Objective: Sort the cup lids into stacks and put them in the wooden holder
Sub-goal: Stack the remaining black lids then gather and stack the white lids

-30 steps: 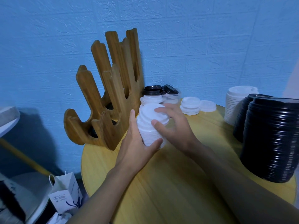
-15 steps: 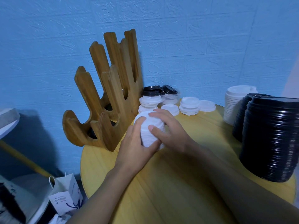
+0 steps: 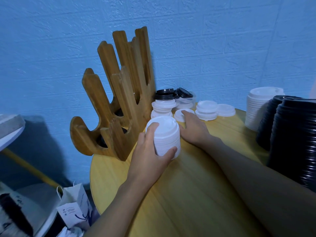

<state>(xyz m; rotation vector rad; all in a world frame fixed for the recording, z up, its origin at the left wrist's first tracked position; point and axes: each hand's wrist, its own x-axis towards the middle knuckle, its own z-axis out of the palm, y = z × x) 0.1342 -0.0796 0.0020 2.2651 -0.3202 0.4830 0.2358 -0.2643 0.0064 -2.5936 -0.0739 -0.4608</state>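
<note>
- Since half a second ago: right hand [image 3: 193, 130] has come off the stack of white lids [image 3: 166, 135] and gone forward to a loose white lid [image 3: 179, 115] lying on the desk [image 3: 188, 194]; left hand [image 3: 150, 151] stays on the stack
- Left hand: grasping the stack from the side, thumb at the lower near edge, fingers curled over the upper rim; forearm comes in from bottom left
- Right hand: released, fingers stretched flat with the tips on the loose lid, not curled round it; forearm lies low over the desk from the right
- Stack sits just right of the wooden holder [image 3: 119, 100], tipped a little; cannot tell whether its base touches the desk
- Step in hand, as I judge it: add the loose lid to the stack before it goes into the holder
- To do it well: get a fingertip under the rim, check the lid faces the same way as the rest, and seat it square so it nests
- Keep the left grip firm, since a tipped stack could fan apart
- Same-size lids only; short white stack [image 3: 206, 110] nearby may follow
</note>
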